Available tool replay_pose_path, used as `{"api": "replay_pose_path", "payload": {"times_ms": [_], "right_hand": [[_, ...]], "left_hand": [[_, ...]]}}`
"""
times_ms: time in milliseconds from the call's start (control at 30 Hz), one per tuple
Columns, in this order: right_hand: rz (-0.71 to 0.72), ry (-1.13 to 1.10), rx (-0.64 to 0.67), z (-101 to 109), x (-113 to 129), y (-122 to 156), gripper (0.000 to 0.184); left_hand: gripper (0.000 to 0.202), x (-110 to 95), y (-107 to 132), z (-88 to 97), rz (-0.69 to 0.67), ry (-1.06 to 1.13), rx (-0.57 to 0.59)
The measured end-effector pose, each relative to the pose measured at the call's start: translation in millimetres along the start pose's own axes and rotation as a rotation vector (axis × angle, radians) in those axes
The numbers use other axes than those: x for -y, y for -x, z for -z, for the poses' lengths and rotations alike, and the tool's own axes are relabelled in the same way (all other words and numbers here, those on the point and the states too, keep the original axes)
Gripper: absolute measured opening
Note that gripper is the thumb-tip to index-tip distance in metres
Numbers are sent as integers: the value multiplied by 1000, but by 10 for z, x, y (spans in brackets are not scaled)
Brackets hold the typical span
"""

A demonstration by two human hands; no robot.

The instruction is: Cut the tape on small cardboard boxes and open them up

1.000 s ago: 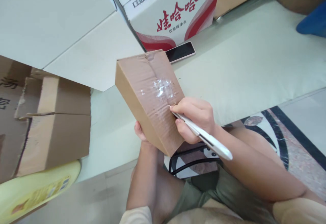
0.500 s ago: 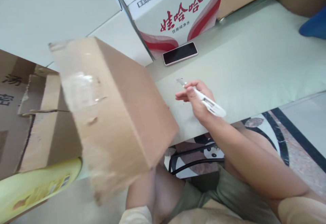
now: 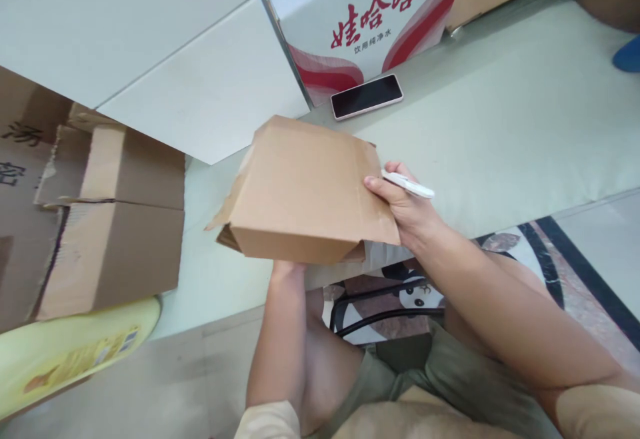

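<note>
A small brown cardboard box (image 3: 305, 189) is held flat in front of me, its plain broad side up and a loose flap hanging at its left end. My left hand (image 3: 287, 267) supports it from underneath; only the wrist and a bit of the hand show, the fingers are hidden by the box. My right hand (image 3: 403, 206) presses against the box's right edge, thumb on top, with its fingers closed round a white utility knife (image 3: 410, 186) that points right.
A black phone (image 3: 367, 96) lies on the pale green surface (image 3: 500, 119) behind the box. A white and red printed carton (image 3: 370, 19) stands at the back, white board sheets (image 3: 125, 32) to its left, brown cartons (image 3: 100, 226) at the far left, a yellow bag (image 3: 70, 359) below them.
One second ago the knife tip was at the taped seam. The box then swung up and left, and now lies turned over, plain side up, with my right hand against its edge.
</note>
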State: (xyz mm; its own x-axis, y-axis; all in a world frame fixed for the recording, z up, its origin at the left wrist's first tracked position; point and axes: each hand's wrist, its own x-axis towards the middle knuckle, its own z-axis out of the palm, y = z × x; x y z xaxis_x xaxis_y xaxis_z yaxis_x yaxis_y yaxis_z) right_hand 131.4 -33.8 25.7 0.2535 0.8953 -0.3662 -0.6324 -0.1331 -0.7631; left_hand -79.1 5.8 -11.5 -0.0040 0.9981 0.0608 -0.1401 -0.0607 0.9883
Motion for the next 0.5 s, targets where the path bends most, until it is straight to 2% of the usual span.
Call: {"api": "replay_pose_path", "payload": {"times_ms": [100, 167, 300, 367, 433, 500], "right_hand": [[187, 52, -26, 106, -13, -102, 61], [258, 68, -38, 169, -15, -164, 57], [244, 6, -127, 216, 17, -211, 54], [272, -8, -114, 209, 51, -199, 51], [322, -13, -76, 195, 89, -174, 47], [352, -3, -40, 184, 123, -146, 45]], "left_hand": [[43, -15, -61, 145, -79, 144, -136], [46, 7, -82, 240, -127, 154, -157], [68, 152, -48, 321, -17, -72, 61], [76, 226, -20, 320, 4, -183, 153], [78, 274, -10, 329, -23, -244, 170], [74, 296, -27, 359, -59, -267, 131]]}}
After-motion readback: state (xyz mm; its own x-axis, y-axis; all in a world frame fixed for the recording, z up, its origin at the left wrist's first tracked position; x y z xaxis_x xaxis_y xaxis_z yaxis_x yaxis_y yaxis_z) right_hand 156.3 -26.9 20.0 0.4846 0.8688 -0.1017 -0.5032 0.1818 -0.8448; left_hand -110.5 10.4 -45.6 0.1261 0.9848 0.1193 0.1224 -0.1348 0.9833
